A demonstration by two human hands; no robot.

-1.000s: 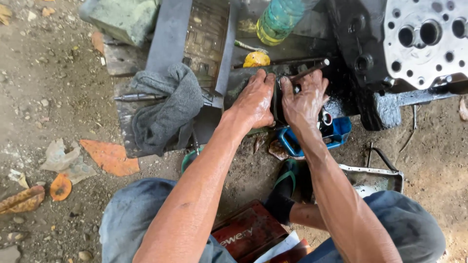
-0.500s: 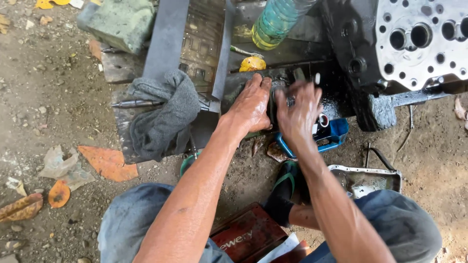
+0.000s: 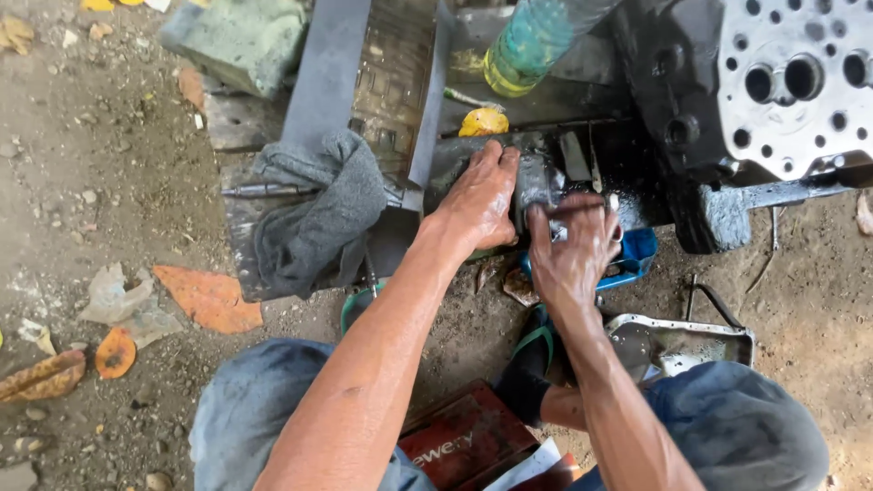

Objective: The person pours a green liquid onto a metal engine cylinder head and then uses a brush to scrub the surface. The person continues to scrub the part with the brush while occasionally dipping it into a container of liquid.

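Both forearms reach forward from the bottom of the view, greasy and shiny. The left hand lies palm-down on a dark oily metal part, fingers spread and curled over its top, pressing rather than closing around it. The right hand sits just beside it, fingers bent down against the part's near end, but can't tell if they're actually pinching anything since the hand covers that spot. The part rests on a grimy metal tray on the dirt ground, long axis running roughly left to right; most of its near side is hidden under the hands. A grey rag is bunched up to the left, and a blue tub peeks out behind the right hand.
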